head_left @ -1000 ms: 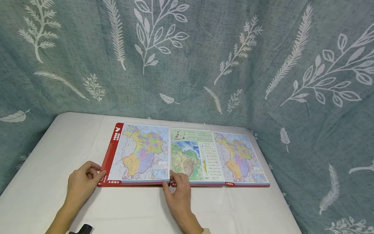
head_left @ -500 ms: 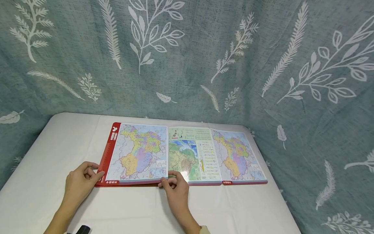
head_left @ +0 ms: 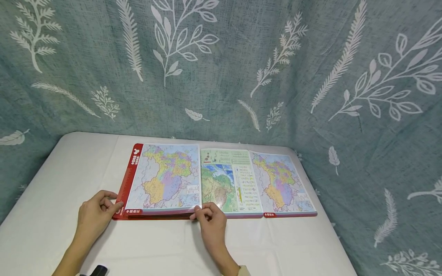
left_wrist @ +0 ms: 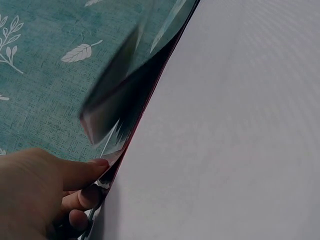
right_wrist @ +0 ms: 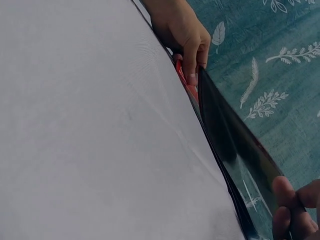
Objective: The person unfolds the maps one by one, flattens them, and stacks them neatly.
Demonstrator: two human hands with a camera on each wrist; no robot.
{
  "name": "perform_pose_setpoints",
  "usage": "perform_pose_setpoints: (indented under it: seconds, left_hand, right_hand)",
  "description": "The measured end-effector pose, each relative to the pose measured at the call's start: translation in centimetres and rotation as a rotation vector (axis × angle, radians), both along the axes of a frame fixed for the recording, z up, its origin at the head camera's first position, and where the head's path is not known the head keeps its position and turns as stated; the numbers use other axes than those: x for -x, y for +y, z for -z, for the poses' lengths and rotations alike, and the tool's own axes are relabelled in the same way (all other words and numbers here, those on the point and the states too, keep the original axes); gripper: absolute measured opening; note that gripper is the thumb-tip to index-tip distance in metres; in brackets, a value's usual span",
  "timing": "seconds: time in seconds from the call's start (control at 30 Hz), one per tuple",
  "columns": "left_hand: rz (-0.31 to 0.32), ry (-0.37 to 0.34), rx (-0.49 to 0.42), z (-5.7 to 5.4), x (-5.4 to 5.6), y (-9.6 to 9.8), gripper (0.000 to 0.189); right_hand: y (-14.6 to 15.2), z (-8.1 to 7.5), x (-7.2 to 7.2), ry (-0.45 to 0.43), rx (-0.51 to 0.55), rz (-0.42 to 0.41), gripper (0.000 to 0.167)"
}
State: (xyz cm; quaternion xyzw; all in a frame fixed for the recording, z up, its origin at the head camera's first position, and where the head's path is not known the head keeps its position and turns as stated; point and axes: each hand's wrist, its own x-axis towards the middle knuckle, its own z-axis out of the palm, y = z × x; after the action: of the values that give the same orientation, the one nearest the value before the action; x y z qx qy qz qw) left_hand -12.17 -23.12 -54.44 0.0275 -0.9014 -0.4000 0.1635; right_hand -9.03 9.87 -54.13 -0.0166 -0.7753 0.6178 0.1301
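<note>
A map booklet lies unfolded on the table in the head view: a left map panel (head_left: 165, 176) over a red cover (head_left: 128, 180), a green middle panel (head_left: 221, 188) and a right map panel (head_left: 281, 184). My left hand (head_left: 94, 215) holds the cover's lower left corner, thumb on top. My right hand (head_left: 212, 222) pinches the left panel's lower right corner, thumb on top. That edge is raised, with a dark gap below it. In the right wrist view the lifted panel (right_wrist: 225, 120) slants up to my right hand (right_wrist: 295, 207); my left hand (right_wrist: 182, 35) grips the far corner.
A white cloth (head_left: 165, 249) covers the table. A teal curtain (head_left: 221, 76) with white leaf prints hangs behind it and along the right side. Beside my left forearm, at the bottom edge, a small black object (head_left: 99, 270) shows, partly cut off.
My right hand has gone from fingers spread at the left panel's lower right corner to pinching it, and the panel's edge has risen slightly. My left hand has stayed on the corner.
</note>
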Motion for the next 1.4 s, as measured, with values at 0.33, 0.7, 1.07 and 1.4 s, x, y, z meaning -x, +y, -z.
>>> perform_pose_setpoints:
  seconds: [0.33, 0.7, 1.07, 1.4]
  left_hand:
    - [0.004, 0.014, -0.004, 0.0, -0.1, 0.1, 0.027]
    - [0.005, 0.011, 0.005, 0.1, 0.0, 0.2, 0.028]
    - [0.002, 0.012, -0.006, 0.2, -0.1, 0.1, 0.027]
    - [0.007, 0.015, 0.002, 0.3, 0.0, 0.2, 0.028]
  right_hand:
    - [0.7, -0.3, 0.3, -0.036, 0.099, 0.034, 0.016]
    - [1.4, -0.3, 0.5, -0.046, 0.110, 0.037, 0.014]
    - [2.9, -0.2, 0.6, -0.017, 0.087, 0.048, 0.017]
    - [4.7, -0.3, 0.8, -0.050, 0.044, 0.115, 0.014]
